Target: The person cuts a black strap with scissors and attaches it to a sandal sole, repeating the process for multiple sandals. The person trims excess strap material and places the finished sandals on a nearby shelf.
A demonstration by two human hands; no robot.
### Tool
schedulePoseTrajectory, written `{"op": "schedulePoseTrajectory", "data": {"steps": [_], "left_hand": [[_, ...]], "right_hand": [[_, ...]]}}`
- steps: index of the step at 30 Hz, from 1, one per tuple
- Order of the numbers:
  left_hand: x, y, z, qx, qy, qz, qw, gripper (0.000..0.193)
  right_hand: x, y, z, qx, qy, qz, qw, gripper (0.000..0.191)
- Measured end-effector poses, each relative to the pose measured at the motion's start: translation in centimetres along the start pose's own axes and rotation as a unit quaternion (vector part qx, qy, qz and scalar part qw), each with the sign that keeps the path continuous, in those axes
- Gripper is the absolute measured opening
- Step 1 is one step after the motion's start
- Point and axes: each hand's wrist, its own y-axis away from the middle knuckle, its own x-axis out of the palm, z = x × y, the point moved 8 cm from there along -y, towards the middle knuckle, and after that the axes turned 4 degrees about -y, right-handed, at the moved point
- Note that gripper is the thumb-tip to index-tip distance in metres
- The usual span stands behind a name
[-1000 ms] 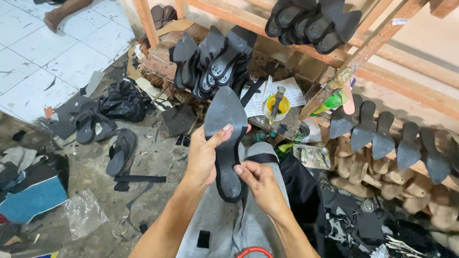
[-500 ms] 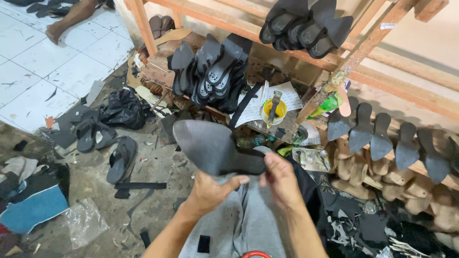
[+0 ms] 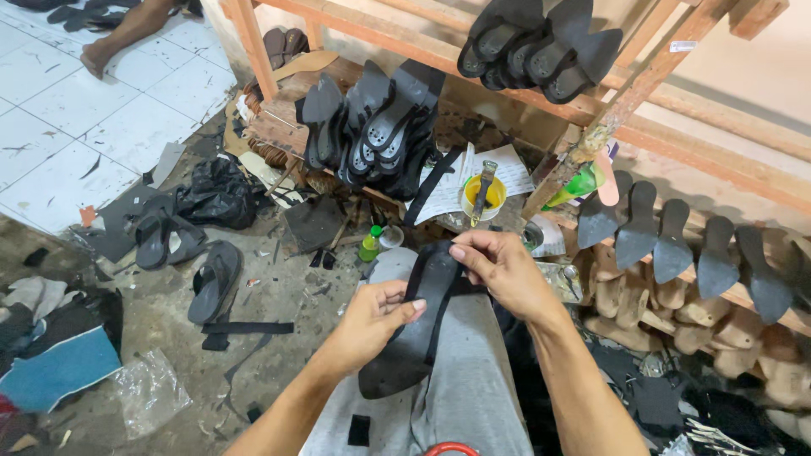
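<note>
Head view: both hands grip a black shoe sole (image 3: 418, 325) lying over the lap, w/ a black strap (image 3: 432, 312) running along it. Left hand (image 3: 372, 325) grip is pinched on the sole's edge and strap at mid-length; right hand (image 3: 503, 274) grip is closed on the sole's far end. Just beyond the grip: yellow glue tin (image 3: 483, 196) w/ a brush, small green bottle (image 3: 370, 245), papers. Further out, wooden rack (image 3: 642, 84) hung w/ black soles (image 3: 380, 127). Left of the grip, sandals (image 3: 211, 283) and scraps on the floor.
</note>
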Motion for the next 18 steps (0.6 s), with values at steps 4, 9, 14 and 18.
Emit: {"op": "schedulePoseTrajectory", "data": {"steps": [4,9,14,18], "left_hand": [[0.1,-0.3,0.3,0.029,0.061,-0.045,0.997,0.019],[-1.3,-0.8,-0.9,0.076,0.097,-0.113,0.986,0.019],[-3.2,-0.7,-1.7,0.099,0.106,-0.157,0.977,0.016],[-3.8,-0.6,-1.6,0.107,0.109,-0.194,0.969,0.016]], "right_hand": [[1.0,-0.3,-1.4,-0.027,-0.128,-0.095,0.987,0.019],[4.5,0.4,-3.1,-0.002,-0.223,-0.146,0.964,0.023],[6.7,2.2,-3.4,-0.008,-0.227,-0.107,0.968,0.025],[7.1,3.1,-4.6,-0.010,-0.214,-0.122,0.969,0.024]]}}
